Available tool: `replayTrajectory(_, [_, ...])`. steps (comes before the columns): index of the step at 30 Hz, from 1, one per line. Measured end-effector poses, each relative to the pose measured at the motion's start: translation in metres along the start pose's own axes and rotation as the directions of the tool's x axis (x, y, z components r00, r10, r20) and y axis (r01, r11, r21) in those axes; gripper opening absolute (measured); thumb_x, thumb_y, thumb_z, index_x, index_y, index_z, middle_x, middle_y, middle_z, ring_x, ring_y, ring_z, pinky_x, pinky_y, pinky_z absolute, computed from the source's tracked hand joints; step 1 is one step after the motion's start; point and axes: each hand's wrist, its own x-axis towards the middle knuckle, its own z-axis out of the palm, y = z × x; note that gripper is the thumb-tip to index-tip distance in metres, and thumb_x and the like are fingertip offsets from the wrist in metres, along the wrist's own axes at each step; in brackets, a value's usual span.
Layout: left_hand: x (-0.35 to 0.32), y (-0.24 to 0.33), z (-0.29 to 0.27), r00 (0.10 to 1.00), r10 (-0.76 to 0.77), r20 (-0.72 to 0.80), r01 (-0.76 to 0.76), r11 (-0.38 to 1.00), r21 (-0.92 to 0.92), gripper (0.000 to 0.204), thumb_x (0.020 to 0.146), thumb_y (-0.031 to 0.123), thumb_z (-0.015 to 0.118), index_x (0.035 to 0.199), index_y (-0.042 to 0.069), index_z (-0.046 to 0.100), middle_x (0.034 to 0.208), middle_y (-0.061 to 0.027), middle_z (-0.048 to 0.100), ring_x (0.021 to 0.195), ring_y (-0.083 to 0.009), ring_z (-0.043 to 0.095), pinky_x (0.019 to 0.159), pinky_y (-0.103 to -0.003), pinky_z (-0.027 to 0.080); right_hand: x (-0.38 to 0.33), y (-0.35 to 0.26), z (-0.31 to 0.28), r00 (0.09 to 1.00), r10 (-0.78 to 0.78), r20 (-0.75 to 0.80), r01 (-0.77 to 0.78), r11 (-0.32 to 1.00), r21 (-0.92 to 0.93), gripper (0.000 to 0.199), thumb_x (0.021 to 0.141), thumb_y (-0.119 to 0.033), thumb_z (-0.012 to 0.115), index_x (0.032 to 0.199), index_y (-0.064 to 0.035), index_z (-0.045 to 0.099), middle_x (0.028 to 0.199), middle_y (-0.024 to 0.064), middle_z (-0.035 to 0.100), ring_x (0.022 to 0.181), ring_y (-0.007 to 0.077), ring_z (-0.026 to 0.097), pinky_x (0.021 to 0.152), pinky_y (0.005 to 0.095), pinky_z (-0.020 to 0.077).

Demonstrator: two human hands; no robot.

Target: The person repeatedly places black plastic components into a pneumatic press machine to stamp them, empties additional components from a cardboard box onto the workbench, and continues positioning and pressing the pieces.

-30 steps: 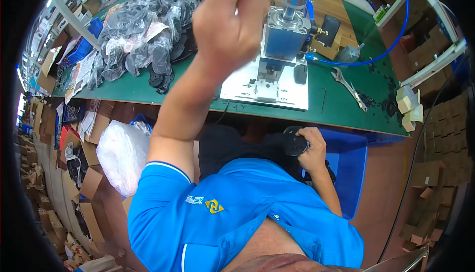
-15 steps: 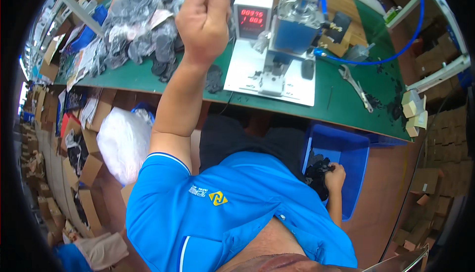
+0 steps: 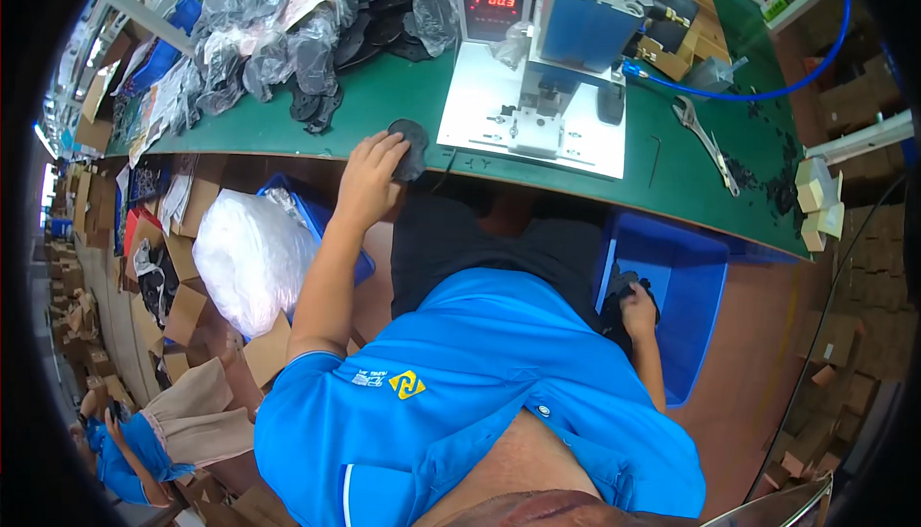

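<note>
My left hand (image 3: 369, 182) is at the front edge of the green table, its fingers closed on a dark grey, flat, rounded piece (image 3: 413, 146) that overhangs the edge a little. My right hand (image 3: 640, 314) is low in the blue bin (image 3: 705, 311) at my right side, its fingers bent around black pieces (image 3: 619, 287) whose shape I cannot make out. Before me on the table stands a small press (image 3: 585, 33) on a white base plate (image 3: 470, 110), with a counter box with red digits (image 3: 493, 0) beside it.
A heap of plastic-wrapped dark pieces (image 3: 278, 28) covers the table's left. A wrench (image 3: 705, 143), hex key (image 3: 655, 161) and black scraps (image 3: 782, 191) lie right. A blue air hose (image 3: 767, 93) curves there. A white bag (image 3: 251, 263) sits below left; another person (image 3: 144, 441) is lower left.
My left hand has come down from above the table to its front edge and taken hold of the dark piece lying there. My right hand stays in the bin. The view has shifted slightly.
</note>
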Motion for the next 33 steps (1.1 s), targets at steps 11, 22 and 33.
replayTrajectory(11, [0.079, 0.11, -0.027, 0.929, 0.292, -0.226, -0.355, 0.875, -0.329, 0.038, 0.087, 0.001, 0.075, 0.125, 0.006, 0.077, 0.124, -0.0076, 0.075, 0.111, -0.0288, 0.073, 0.094, -0.04, 0.061, -0.008, -0.293, -0.064, 0.631, -0.672, -0.387, 0.769, 0.61, 0.194, 0.03, 0.099, 0.003, 0.071, 0.128, 0.0031, 0.078, 0.113, 0.0141, 0.077, 0.094, 0.0264, 0.071, 0.089, 0.0324, 0.0579])
replayTrajectory(22, [0.098, 0.124, 0.018, 0.903, 0.361, -0.233, -0.393, 0.913, -0.11, 0.031, 0.1, 0.013, 0.07, 0.129, 0.003, 0.076, 0.13, -0.0102, 0.075, 0.12, -0.0299, 0.072, 0.105, -0.042, 0.059, 0.008, -0.346, -0.064, 0.433, -0.794, -0.426, 0.885, 0.464, 0.035, 0.036, 0.092, 0.005, 0.074, 0.128, 0.0013, 0.078, 0.117, 0.0143, 0.077, 0.096, 0.0297, 0.072, 0.09, 0.0362, 0.0593])
replayTrajectory(33, [0.102, 0.125, 0.019, 0.938, 0.311, -0.155, -0.332, 0.934, -0.131, 0.036, 0.101, 0.013, 0.068, 0.134, 0.003, 0.076, 0.138, -0.0116, 0.075, 0.131, -0.0311, 0.071, 0.113, -0.043, 0.056, 0.036, -0.36, -0.049, 0.419, -0.806, -0.418, 0.877, 0.479, -0.043, 0.048, 0.087, 0.002, 0.077, 0.135, -0.0004, 0.077, 0.126, 0.0163, 0.073, 0.111, 0.0342, 0.07, 0.099, 0.041, 0.0581])
